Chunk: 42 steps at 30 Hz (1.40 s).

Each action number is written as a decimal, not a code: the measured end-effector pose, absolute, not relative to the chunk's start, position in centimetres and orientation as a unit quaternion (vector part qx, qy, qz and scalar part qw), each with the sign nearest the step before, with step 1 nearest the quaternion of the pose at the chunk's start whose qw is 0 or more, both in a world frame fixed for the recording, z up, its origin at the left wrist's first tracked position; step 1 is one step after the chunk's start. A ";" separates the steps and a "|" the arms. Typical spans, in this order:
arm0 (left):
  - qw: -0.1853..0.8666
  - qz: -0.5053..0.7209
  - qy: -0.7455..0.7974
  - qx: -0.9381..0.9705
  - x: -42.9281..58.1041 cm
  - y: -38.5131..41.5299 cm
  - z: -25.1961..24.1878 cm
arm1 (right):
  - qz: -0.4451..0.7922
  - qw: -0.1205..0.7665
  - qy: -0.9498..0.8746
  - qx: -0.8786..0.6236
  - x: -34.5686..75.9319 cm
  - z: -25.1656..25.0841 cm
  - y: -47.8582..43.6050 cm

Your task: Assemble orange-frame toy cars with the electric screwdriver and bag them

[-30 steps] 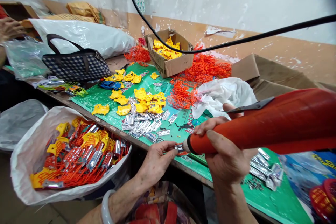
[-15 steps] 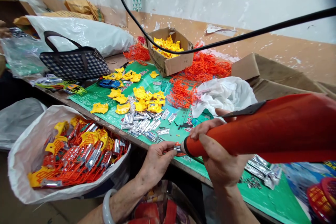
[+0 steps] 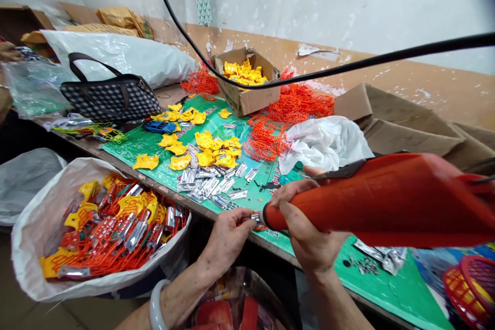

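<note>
My right hand (image 3: 309,227) is wrapped around the front of a bulky red electric screwdriver (image 3: 371,201), which points left with its nose low. My left hand (image 3: 232,234) pinches a small silver-and-orange plastic piece (image 3: 257,218) right at the screwdriver's tip; fingers and nose hide most of it. Beyond my left hand, silver plates (image 3: 211,181) lie loose on the green sheet (image 3: 263,258), with moulded yellow pieces (image 3: 216,148) behind them. Small dark screws (image 3: 365,265) are scattered to the right of my right wrist.
A white sack (image 3: 29,247) of assembled orange, yellow and silver parts stands at lower left. Farther back are a cardboard box (image 3: 251,99) of yellow pieces, orange plastic frames (image 3: 266,136), a white bag (image 3: 325,139) and a checked handbag (image 3: 112,98). A black cable (image 3: 348,64) hangs across the view.
Both hands and the screwdriver appear slightly farther left, as the view has shifted a little. My hold on the screwdriver and on the small piece looks the same.
</note>
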<state>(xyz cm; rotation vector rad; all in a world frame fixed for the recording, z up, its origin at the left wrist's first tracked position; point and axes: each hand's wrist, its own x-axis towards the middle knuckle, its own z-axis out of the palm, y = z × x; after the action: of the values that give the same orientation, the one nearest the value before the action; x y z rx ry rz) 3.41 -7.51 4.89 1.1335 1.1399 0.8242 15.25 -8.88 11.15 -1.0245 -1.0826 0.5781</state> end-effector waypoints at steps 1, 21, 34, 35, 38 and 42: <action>0.618 0.359 0.492 0.498 3.3 -7.6 4.9 | 0.262 0.707 -0.480 -0.448 15.4 11.2 -9.0; 0.046 0.430 0.239 0.870 0.9 -9.7 5.4 | 0.214 0.769 -0.371 -0.474 20.7 11.1 -7.4; -0.067 0.439 0.126 0.887 -0.8 -10.2 5.2 | 0.216 0.774 -0.373 -0.465 21.3 11.0 -6.0; -0.068 0.434 0.122 0.890 -0.8 -10.2 5.3 | 0.217 0.770 -0.375 -0.468 21.3 10.8 -6.0; -0.074 0.431 0.111 0.892 -1.1 -10.1 5.6 | 0.213 0.754 -0.383 -0.489 21.3 10.4 -6.0; -0.088 0.440 0.092 0.889 -1.1 -9.7 5.8 | 0.154 0.717 -0.405 -0.547 21.6 10.0 -5.7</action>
<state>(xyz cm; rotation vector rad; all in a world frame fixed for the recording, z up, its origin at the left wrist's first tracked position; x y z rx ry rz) -1.12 -9.66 5.83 2.9620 0.3059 1.4651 21.62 -5.73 10.00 -1.2100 -0.8964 0.3401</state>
